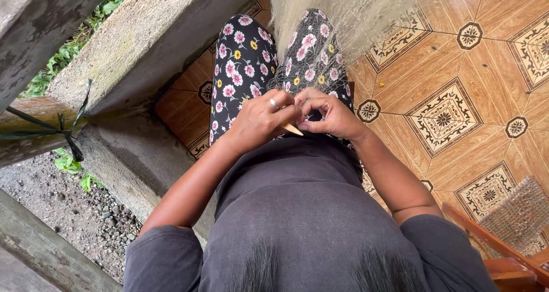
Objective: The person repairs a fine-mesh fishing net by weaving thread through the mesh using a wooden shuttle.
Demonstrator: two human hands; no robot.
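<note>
both hands meet over the lap, just above the knees of the flowered trousers (pixel 243 63). the left hand (pixel 260 120), with a ring on one finger, has its fingers curled closed around a slim pale wooden tool (pixel 292 129); only its pointed tan end shows, sticking out toward the right hand. the right hand (pixel 331 113) has its fingers bent in and pinched on the fine net (pixel 337 17), right beside the tool's tip. the net is a thin, whitish, almost see-through mesh (its knots are too small to make out); it hangs down from the top of the view, drapes over the right thigh so the flowers show through it, and gathers at the fingertips. the person wears a dark grey shirt (pixel 297 212). under the legs lies a patterned orange tile floor (pixel 452 97). a concrete ledge (pixel 143 40) runs along the left, and part of a wooden chair with a woven seat (pixel 514 223) sits at the lower right.
</note>
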